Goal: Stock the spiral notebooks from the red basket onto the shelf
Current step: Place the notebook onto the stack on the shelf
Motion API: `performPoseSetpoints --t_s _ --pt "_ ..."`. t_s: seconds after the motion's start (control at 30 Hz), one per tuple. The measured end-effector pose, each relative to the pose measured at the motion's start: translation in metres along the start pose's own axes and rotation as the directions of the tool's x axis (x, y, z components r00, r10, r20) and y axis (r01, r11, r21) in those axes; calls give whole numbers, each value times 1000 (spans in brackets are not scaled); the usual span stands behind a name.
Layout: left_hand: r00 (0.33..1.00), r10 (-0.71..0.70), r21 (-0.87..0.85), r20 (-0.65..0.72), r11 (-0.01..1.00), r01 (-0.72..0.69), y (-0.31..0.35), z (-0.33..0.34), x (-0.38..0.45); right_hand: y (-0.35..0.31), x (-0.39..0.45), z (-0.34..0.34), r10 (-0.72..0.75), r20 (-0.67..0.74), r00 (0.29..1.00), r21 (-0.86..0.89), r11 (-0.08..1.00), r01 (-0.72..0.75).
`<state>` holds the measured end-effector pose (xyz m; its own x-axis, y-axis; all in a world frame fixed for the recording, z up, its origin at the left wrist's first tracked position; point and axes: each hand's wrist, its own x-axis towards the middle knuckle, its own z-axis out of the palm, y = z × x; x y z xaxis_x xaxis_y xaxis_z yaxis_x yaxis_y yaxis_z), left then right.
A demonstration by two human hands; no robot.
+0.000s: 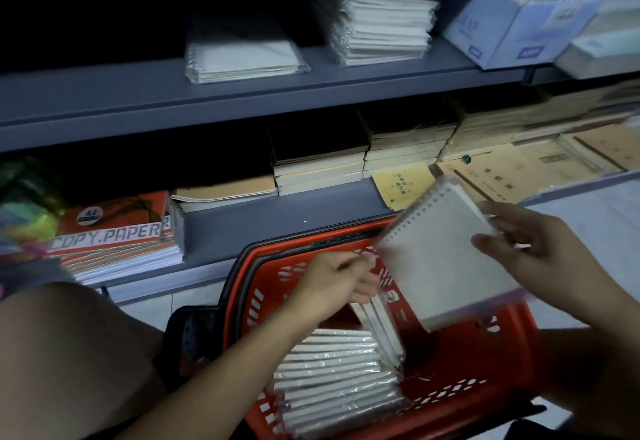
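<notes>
A red basket [460, 367] sits on the floor below the shelves. Several plastic-wrapped spiral notebooks [332, 374] stand on edge inside it. My right hand [519, 242] holds a small stack of white spiral notebooks [443, 259] tilted above the basket's far right side. My left hand [341, 282] reaches into the basket and grips the top of a leaning wrapped notebook [384, 328]. On the upper grey shelf [138, 93] lies a short pile of wrapped spiral notebooks [242, 58], with a taller pile [384, 24] to its right.
A blue-and-white box [512, 27] stands on the upper shelf at right. The lower shelf carries red copy paper packs [117, 231], piles of exercise books [318, 169] and brown ledgers [519, 166]. A dark bag [194, 332] lies left of the basket.
</notes>
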<state>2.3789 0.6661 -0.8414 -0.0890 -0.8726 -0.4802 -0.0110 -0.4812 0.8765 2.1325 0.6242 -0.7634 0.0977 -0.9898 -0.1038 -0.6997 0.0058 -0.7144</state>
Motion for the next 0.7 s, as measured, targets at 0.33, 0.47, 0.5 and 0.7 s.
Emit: performPoseSetpoints --t_s 0.33,0.47,0.5,0.7 --pt "974 120 -617 193 787 25 79 -31 -74 -73 -55 19 -890 206 407 -570 229 789" --pt "965 227 -570 132 814 -114 85 -61 -101 -78 -46 36 -904 92 417 -385 354 852" --pt "967 244 -553 70 817 -166 84 -70 -103 -79 -44 43 -866 -17 500 -283 484 828" --pt "956 292 -610 -42 750 -256 89 -99 -103 -113 -29 80 -157 80 984 779 626 37"
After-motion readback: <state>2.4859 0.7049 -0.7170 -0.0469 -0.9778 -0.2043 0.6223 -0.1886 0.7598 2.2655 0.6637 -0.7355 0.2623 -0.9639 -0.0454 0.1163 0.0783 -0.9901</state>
